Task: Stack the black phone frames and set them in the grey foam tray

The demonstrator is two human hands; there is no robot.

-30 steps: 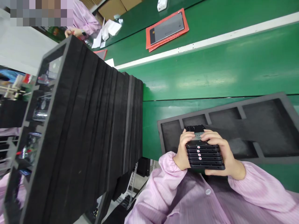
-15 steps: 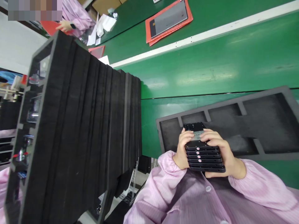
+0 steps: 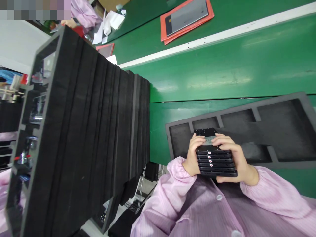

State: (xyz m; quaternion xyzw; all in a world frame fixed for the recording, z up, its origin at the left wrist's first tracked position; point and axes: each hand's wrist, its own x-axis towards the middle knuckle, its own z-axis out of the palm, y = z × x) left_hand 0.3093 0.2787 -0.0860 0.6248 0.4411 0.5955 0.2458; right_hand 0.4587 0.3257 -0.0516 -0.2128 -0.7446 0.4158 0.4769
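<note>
Both hands hold a stack of several black flat devices (image 3: 215, 162) close to my chest, each with a small red dot on its near edge. My left hand (image 3: 192, 156) grips the stack's left side, fingers curled over the top device. My right hand (image 3: 233, 158) wraps the right side and underside. The stack hovers over the near edge of a grey foam tray (image 3: 283, 131) with empty compartments, lying on the green table (image 3: 222, 72).
A tall pile of black foam trays (image 3: 81, 138) stands at the left. A red mat with a grey panel (image 3: 186, 16) lies at the far side. Another person's pink sleeve (image 3: 82, 13) and white papers (image 3: 111, 21) are at the top left.
The view shifted slightly; my hands and the stack keep the same grip and place.
</note>
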